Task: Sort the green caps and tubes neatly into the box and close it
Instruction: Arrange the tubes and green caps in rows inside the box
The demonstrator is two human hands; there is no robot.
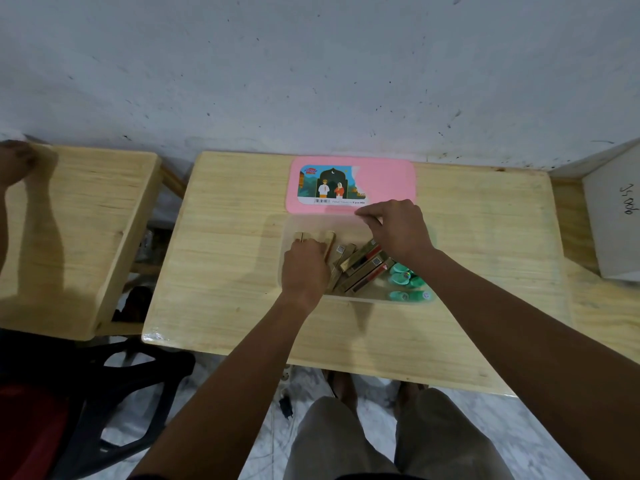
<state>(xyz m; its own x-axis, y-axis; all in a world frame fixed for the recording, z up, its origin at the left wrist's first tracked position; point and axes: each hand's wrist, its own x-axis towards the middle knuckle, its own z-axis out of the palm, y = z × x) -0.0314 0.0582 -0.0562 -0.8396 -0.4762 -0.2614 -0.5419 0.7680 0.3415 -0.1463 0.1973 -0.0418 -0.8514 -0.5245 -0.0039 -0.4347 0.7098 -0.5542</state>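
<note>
The clear plastic box (349, 299) sits at the centre of the frame on the pale wooden table (221, 271), open at the top. In its lower right corner lie several green caps (401, 278), bunched close together against the near wall. Left of them a loose pile of slim gold tubes (360, 268) leans at angles across the box's middle, some showing red sides; a few more stand upright at the upper left of the box.

The left hand (304, 268) reaches into the box's left half, knuckles up, fingers curled down onto the upright tubes; its grip looks narrow, though whether it truly holds one cannot be told from here. The right hand (398, 226) hovers over the box's upper right part, thumb and forefinger pinched together near the far rim; what, if anything, sits in that grip is hidden.

Just beyond the box, touching or nearly touching its far edge, the pink lid (388, 181) lies flat, printed label up. A second wooden table (76, 230) stands at the left of the frame, and a grey board (613, 223) with handwriting rests at the right edge.
</note>
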